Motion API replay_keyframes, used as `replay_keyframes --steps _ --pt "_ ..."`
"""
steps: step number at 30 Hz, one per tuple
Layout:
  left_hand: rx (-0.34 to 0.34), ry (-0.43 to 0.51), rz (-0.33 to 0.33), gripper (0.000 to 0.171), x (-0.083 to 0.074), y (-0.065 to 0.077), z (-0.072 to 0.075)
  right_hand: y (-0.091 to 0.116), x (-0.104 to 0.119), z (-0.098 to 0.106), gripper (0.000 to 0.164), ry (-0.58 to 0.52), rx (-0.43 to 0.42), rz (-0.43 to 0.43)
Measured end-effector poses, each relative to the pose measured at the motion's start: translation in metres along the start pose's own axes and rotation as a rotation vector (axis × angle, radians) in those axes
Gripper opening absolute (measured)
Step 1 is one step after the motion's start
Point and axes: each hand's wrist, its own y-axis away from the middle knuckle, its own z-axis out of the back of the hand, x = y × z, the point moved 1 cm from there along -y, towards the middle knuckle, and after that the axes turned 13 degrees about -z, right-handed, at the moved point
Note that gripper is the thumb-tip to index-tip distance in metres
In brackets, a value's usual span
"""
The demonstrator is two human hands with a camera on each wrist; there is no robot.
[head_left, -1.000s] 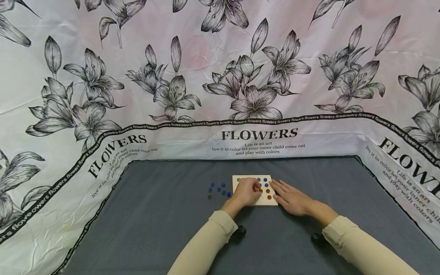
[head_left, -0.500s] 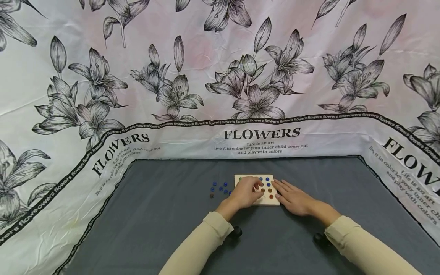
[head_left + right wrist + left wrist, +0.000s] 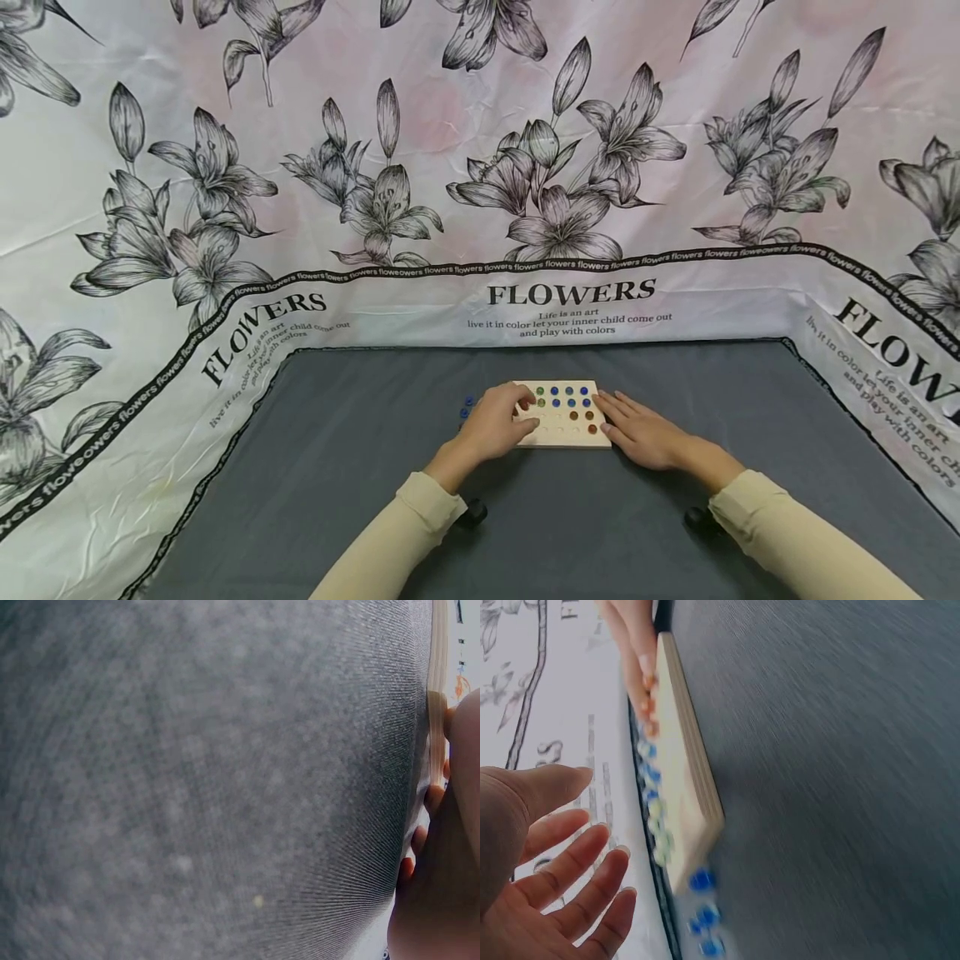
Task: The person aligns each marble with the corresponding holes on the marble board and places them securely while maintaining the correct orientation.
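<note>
In the head view a pale wooden board lies on the grey cloth, with rows of small round hollows. Blue marbles, green marbles and a few orange-brown marbles sit in some of them. My left hand hovers at the board's left end, covering part of it. The left wrist view shows this hand with fingers apart and nothing between them. Flat against the board's right edge rests my right hand, fingers extended. Its fingertips touch the board's side in the right wrist view.
Loose blue marbles lie on the cloth left of the board, partly hidden behind my left hand. A flower-printed fabric rises behind the grey cloth. Dark round objects show below both wrists.
My left hand has shifted left from the board's middle to its left end, uncovering green and blue marbles and bare hollows. My right hand stays at the right edge.
</note>
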Motion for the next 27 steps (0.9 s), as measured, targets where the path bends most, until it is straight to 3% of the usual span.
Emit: replay_keyframes --steps 15,27 --pt "-0.074 -0.041 0.101 0.033 0.043 0.059 0.037 0.001 0.001 -0.001 0.06 -0.001 -0.007 0.001" --pt "-0.077 0.013 0.136 0.032 0.063 0.075 0.036 0.001 0.002 -0.001 0.059 -0.008 -0.012 -0.004"
